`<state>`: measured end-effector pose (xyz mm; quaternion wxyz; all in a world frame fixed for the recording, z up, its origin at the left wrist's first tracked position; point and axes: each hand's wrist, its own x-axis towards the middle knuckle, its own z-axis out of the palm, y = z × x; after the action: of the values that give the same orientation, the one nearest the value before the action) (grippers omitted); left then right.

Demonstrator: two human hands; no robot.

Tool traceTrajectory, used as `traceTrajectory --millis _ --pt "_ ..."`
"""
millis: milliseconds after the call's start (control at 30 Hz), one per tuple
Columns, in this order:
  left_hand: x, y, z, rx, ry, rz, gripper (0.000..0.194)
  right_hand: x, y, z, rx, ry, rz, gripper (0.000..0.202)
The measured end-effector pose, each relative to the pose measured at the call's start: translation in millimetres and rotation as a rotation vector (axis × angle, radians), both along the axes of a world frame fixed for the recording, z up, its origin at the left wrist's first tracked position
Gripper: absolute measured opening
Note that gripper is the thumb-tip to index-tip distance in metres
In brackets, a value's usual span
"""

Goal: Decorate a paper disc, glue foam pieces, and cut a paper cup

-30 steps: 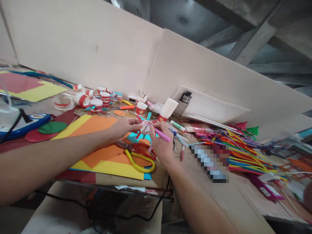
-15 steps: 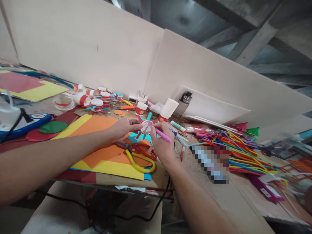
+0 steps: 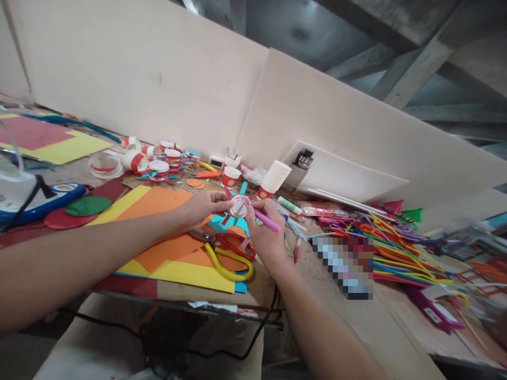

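Between my hands is a round white cup piece (image 3: 238,207) with red and blue strips sticking out around it and pinkish lines on its white face. My left hand (image 3: 208,206) pinches its left edge. In my right hand (image 3: 266,227) is a pink-purple marker (image 3: 268,220), its tip end at the white face. Just below lie scissors (image 3: 227,264) with yellow and red handles, on orange paper (image 3: 166,256) and yellow paper (image 3: 186,274).
Stacked paper cups (image 3: 274,179) and a dark bottle (image 3: 298,171) stand behind. Several cup pieces (image 3: 158,170) sit at the back left. Colourful pipe cleaners (image 3: 396,253) spread on the right. A glue stick (image 3: 290,205) lies behind my right hand.
The view has shifted very slightly. Both hands keep their hold, and the marker has moved only a little against the white face.
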<state>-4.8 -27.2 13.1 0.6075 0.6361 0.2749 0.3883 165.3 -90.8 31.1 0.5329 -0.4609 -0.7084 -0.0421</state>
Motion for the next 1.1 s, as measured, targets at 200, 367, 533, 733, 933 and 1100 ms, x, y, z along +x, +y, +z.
traceTrajectory --millis 200,367,533,733,933,1100 --pt "1.0 3.1 -3.2 0.004 -0.018 -0.002 0.040 0.1 0.5 -0.8 0.003 0.005 -0.005 0.008" --pt "1.6 1.8 -2.1 -0.011 -0.037 -0.001 0.037 0.0 0.7 -0.6 0.010 0.021 -0.007 0.009" --pt "1.4 0.8 -0.6 -0.007 -0.024 0.002 0.037 -0.1 1.2 -0.1 0.011 0.037 -0.011 0.011" --pt "1.7 2.5 -2.6 0.002 -0.001 0.019 0.038 0.5 1.9 -0.4 0.017 0.060 -0.024 0.012" --pt "1.1 3.2 -3.1 0.018 0.002 0.033 0.038 0.0 0.9 0.4 -0.006 0.074 -0.032 0.011" --pt "0.8 3.7 -3.4 0.029 0.000 0.025 0.038 -0.5 0.2 1.3 -0.011 0.075 -0.035 0.012"
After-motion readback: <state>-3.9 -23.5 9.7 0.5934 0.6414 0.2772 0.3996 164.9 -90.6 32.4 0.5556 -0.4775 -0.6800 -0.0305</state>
